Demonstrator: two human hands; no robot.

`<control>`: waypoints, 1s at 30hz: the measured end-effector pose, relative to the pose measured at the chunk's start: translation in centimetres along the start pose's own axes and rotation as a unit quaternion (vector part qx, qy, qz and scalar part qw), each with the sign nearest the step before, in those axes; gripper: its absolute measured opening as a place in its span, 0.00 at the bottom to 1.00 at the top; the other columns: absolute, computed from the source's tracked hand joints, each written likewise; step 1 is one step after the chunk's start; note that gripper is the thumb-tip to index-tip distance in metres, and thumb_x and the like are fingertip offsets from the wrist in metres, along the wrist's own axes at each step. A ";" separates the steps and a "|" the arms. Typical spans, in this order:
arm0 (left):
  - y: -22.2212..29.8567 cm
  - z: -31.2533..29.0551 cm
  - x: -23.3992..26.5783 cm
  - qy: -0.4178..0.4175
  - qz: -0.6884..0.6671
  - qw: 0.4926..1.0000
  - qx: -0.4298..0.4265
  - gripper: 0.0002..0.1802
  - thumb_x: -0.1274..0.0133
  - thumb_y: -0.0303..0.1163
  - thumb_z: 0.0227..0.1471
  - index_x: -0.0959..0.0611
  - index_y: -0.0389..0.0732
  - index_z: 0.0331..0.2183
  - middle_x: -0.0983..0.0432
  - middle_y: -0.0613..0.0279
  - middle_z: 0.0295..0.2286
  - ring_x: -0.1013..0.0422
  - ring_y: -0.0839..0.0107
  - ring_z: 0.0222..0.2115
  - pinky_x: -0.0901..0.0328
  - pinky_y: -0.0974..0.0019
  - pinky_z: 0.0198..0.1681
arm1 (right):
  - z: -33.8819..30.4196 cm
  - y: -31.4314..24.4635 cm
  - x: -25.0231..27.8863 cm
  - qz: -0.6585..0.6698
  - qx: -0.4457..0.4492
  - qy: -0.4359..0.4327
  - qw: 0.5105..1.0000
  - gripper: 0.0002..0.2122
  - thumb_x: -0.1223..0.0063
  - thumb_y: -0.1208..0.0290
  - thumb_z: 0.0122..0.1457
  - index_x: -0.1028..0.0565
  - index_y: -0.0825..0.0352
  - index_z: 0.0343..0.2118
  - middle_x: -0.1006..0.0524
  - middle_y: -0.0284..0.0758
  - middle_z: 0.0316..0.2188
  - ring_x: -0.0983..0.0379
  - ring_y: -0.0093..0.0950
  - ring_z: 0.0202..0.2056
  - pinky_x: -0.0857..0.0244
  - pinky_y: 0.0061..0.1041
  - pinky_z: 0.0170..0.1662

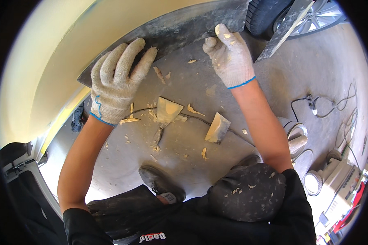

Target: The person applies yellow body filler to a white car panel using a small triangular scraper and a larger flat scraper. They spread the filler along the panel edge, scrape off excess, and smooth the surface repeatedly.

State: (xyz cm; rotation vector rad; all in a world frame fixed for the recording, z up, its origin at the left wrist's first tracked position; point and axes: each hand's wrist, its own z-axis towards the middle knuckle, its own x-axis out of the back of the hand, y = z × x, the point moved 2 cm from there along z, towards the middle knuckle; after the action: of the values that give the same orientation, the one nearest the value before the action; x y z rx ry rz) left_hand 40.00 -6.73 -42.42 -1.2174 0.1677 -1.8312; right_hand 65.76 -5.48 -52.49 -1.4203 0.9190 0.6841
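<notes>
Car workshop: wheel [321, 19], scrapers [167, 111]

The left forearm [84, 160] stretches forward, the gloved left hand [117, 75] knuckles-up with fingers slightly bent and parted. The right forearm [262, 122] slants inward, the gloved right hand [232, 57] partly curled, one digit extended forward.

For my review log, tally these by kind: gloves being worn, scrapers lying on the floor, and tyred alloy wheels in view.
Knit gloves: 2 (left glove, right glove)
Scrapers: 2 (handled scraper, scraper with no visible handle)
Alloy wheel: 1, partly hidden
Total: 5
</notes>
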 end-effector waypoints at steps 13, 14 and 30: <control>2.9 -4.8 -0.1 -0.064 -0.109 0.992 0.007 0.28 0.43 0.28 0.49 0.20 0.52 0.54 0.26 0.61 0.53 0.30 0.60 0.54 0.33 0.56 0.56 | -3.9 2.5 2.6 -0.048 -0.090 0.048 0.994 0.10 0.41 0.72 0.64 0.26 0.69 0.44 0.25 0.30 0.34 0.25 0.25 0.27 0.27 0.27 0.30; 3.1 -4.8 0.8 -0.064 -0.127 0.990 -0.002 0.28 0.43 0.28 0.48 0.20 0.51 0.54 0.26 0.61 0.53 0.30 0.60 0.54 0.33 0.56 0.56 | -5.1 1.7 2.4 -0.056 -0.098 0.049 0.992 0.10 0.41 0.72 0.64 0.26 0.69 0.44 0.25 0.30 0.34 0.25 0.25 0.28 0.28 0.27 0.30; 8.1 -1.7 1.2 -0.310 -0.317 0.896 -0.006 0.32 0.41 0.32 0.48 0.26 0.40 0.57 0.22 0.55 0.40 0.22 0.62 0.35 0.29 0.58 0.38 | -14.9 -6.6 -4.1 -0.294 -0.318 0.132 0.892 0.12 0.41 0.66 0.66 0.27 0.70 0.44 0.23 0.35 0.32 0.23 0.25 0.27 0.26 0.27 0.28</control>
State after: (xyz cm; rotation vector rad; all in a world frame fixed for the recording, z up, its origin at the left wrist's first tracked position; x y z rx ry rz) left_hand 43.37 -12.86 -46.90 -1.9576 -0.6499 -1.8403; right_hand 67.50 -20.11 -44.49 -2.2933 0.4095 0.3324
